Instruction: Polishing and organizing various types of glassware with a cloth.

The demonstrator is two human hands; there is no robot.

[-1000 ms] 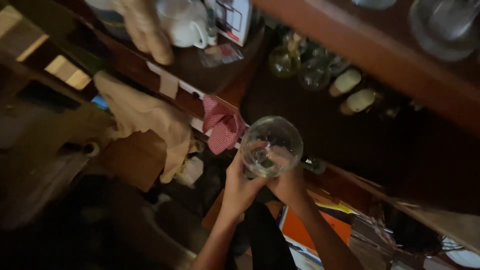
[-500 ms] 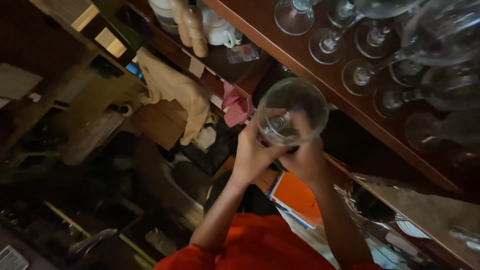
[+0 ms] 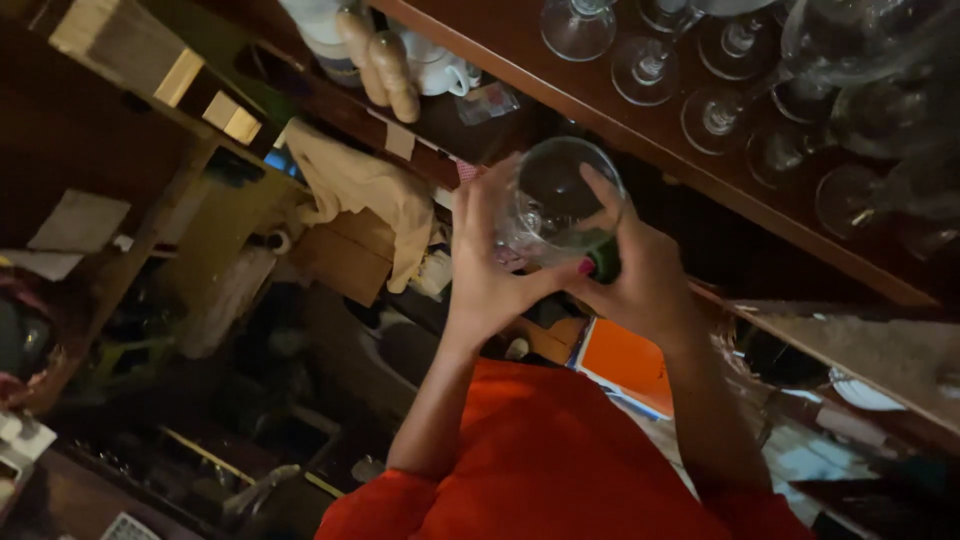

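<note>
A clear stemmed glass [image 3: 560, 195] is held up in front of me by both hands, just below a wooden shelf [image 3: 640, 130]. My left hand [image 3: 490, 270] wraps the left side of its round bowl with the fingers spread. On the right side, my right hand [image 3: 645, 270] grips the bowl, with a small green and pink object [image 3: 600, 262] pinched at the thumb. What that object is cannot be told. My orange sleeves and shirt [image 3: 540, 450] fill the bottom of the view.
Several stemmed glasses [image 3: 720, 100] stand on the wooden shelf at the upper right. A white mug [image 3: 440, 70] and a beige cloth [image 3: 365, 190] are at the upper middle. An orange flat item [image 3: 625, 360] lies under my right wrist. Dim clutter fills the left.
Both hands have lifted the glass up and to the right, closer to the shelf of glasses. The view has shifted, so my orange shirt now shows.
</note>
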